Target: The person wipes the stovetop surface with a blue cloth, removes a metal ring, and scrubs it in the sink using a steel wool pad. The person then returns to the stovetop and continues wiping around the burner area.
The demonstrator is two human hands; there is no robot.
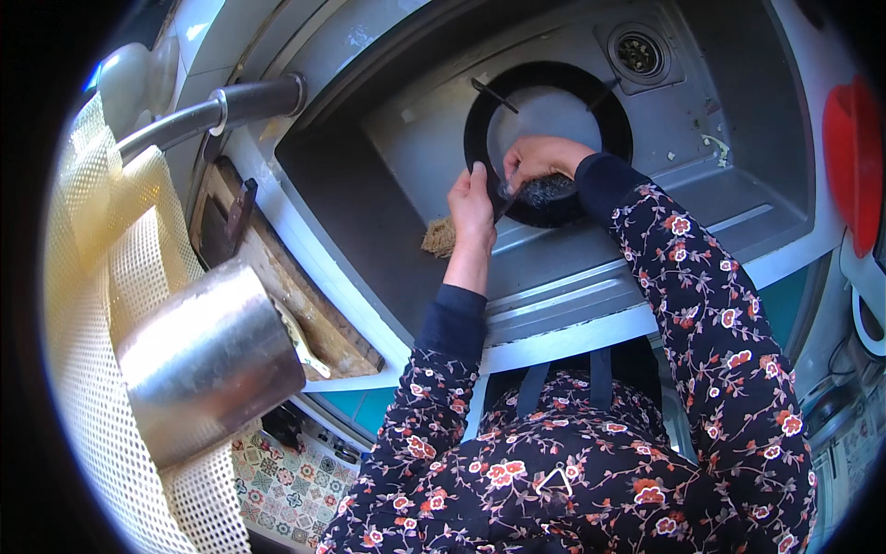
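A round black pan (481,118) lies in the metal sink, with cloudy liquid over its middle. My left hand (473,201) grips the pan's near left rim, thumb on top. Inside the pan, my right hand (536,161) has its fingers curled down beside its near wall, where the water looks disturbed; what its fingertips hold is hidden. A thin dark utensil or handle (495,95) crosses the pan's far left rim. Beside my left wrist, a tan fibrous scrubber (439,237) rests on the sink floor.
The sink drain (638,57) holds food scraps, and more scraps (720,149) lie at the right. A faucet (259,105) stands at the left rim. A wooden board (277,277) with a knife (239,216), a hanging metal pot (208,360) and a red plastic item (855,166) flank the sink.
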